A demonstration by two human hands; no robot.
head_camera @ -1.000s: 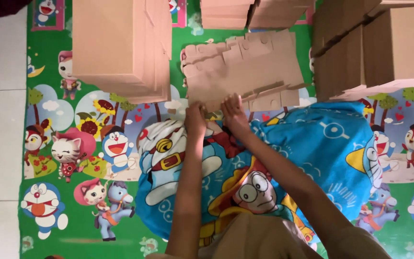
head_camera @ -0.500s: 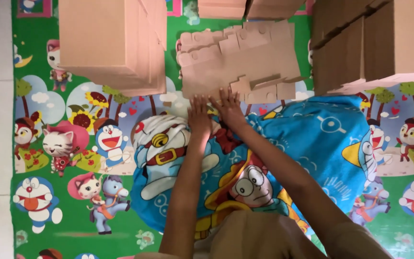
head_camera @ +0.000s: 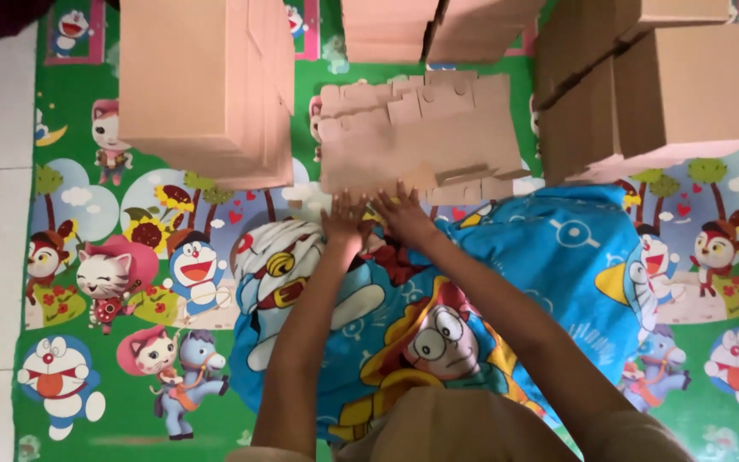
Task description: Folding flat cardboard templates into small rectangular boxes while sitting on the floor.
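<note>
On the glossy cartoon-printed floor mat, a tall stack of flat brown cardboard stands left. My left hand and right hand, fingers spread flat and gripping nothing, press the near edge of the notched, matte cardboard blanks. Squared boxes rise right.

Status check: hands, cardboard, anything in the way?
Left hand, right hand open, side by side at flat cardboard stack near edge. Box stacks flank it.

Soft, even daylight, faint shadows, no glare; slightly soft focus throughout.
</note>
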